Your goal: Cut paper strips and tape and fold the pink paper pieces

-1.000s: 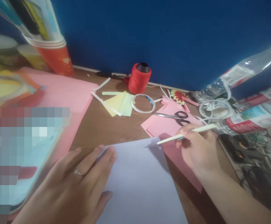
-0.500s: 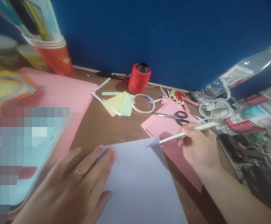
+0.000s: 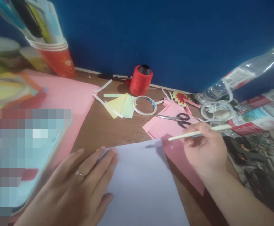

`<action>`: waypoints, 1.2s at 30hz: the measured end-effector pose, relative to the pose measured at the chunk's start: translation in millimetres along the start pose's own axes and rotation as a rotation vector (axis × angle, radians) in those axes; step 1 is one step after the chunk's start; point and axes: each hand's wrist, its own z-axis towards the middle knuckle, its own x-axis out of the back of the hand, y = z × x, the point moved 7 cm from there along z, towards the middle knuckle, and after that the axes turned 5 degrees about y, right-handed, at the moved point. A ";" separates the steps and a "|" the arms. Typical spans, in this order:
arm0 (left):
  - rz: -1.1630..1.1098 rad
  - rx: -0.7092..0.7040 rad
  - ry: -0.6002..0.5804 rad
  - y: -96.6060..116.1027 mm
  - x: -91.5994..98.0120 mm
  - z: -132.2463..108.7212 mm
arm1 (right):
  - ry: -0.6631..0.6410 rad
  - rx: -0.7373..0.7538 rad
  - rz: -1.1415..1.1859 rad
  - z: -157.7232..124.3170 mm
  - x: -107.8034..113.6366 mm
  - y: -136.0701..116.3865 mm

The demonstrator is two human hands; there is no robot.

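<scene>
My left hand [image 3: 80, 185] lies flat, fingers stretched out, on the left side of a pale lilac sheet of paper [image 3: 141, 185]; it wears a ring. In my right hand [image 3: 205, 147] is a slim white pen-shaped tool [image 3: 184, 136], pinched between thumb and fingers. The tool's end hovers just off the sheet's top right corner, over pink paper [image 3: 186, 166]. A grey smear, shadow or thin tip, shows on that corner; I cannot tell which. Black-handled scissors [image 3: 174, 118] rest on the pink paper beyond my right hand.
Behind the sheet stand a red thread spool [image 3: 141, 80] and a tape roll [image 3: 145, 105], beside yellow and green paper pieces [image 3: 118, 106]. A phone [image 3: 45, 163] lies left, near a red cup of pens [image 3: 57, 59]. Plastic bottles [image 3: 245, 72] lean at the right, by a blue wall [image 3: 137, 31].
My right hand has moved a little right with the white tool, drawing its end back from the lilac sheet's corner. My left hand has stayed in place.
</scene>
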 end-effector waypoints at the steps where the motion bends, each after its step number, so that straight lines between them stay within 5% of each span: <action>1: -0.001 0.029 -0.019 -1.1 -2.4 -1.2 | -0.057 0.047 -0.012 -3.8 -3.7 -3.5; 5: -0.010 0.046 -0.045 -1.1 -4.3 -0.8 | -0.396 0.346 -0.318 -32.2 -26.4 -18.1; 9: -0.066 -0.175 -0.003 13.9 1.7 3.9 | -0.872 0.540 -0.705 -67.1 -52.7 -7.0; 13: -0.141 -0.280 -0.014 22.5 1.0 2.4 | -1.011 0.591 -0.812 -75.1 -57.6 6.2; 25: -0.115 -0.333 -0.121 25.7 -1.6 1.1 | -1.087 0.674 -0.974 -77.0 -58.4 15.6; 31: -0.135 -0.348 -0.142 26.6 -1.4 -1.2 | -0.814 0.725 -0.847 -62.4 -52.6 4.4; 36: -0.165 -0.238 -0.134 17.9 -0.1 0.7 | -0.950 0.652 -0.852 -67.7 -58.2 10.1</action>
